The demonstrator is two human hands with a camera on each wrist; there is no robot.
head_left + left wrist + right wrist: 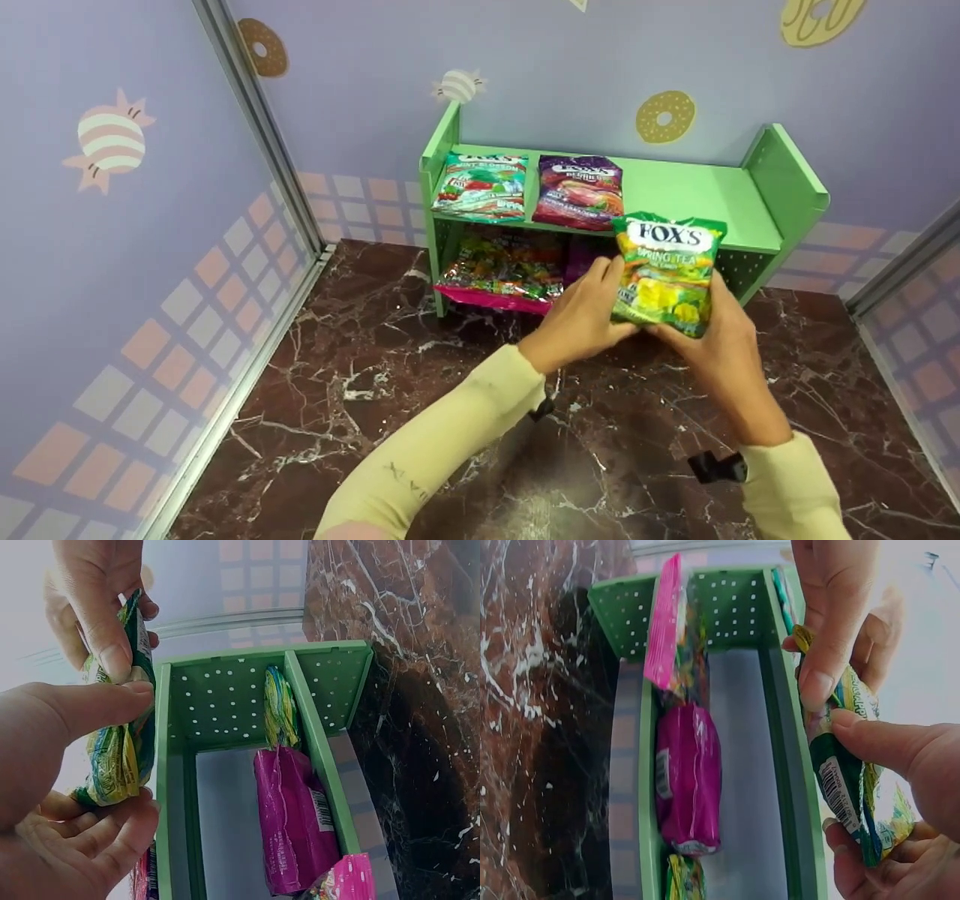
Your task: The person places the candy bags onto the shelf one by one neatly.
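Note:
In the head view a green candy bag (pixel 667 262) labelled Fox's Spring Tea is held upright in front of the shelf's right half. My left hand (pixel 577 319) grips its left edge and my right hand (pixel 724 345) its right edge, thumbs at the back and lower side. Both wrist views show thumbs pressing the bag's back, which carries a barcode. On the green shelf's top board (pixel 697 199) lie a Mint Blossom bag (pixel 484 187) at the left and a purple berries bag (pixel 577 191) beside it.
Below, the lower tier holds a clear-fronted candy bag with a pink edge (pixel 499 296), a magenta bag (pixel 296 817) and a green-yellow bag (pixel 280 709). The shelf has raised side panels (pixel 787 176). Patterned walls surround the dark marbled floor (pixel 360 420).

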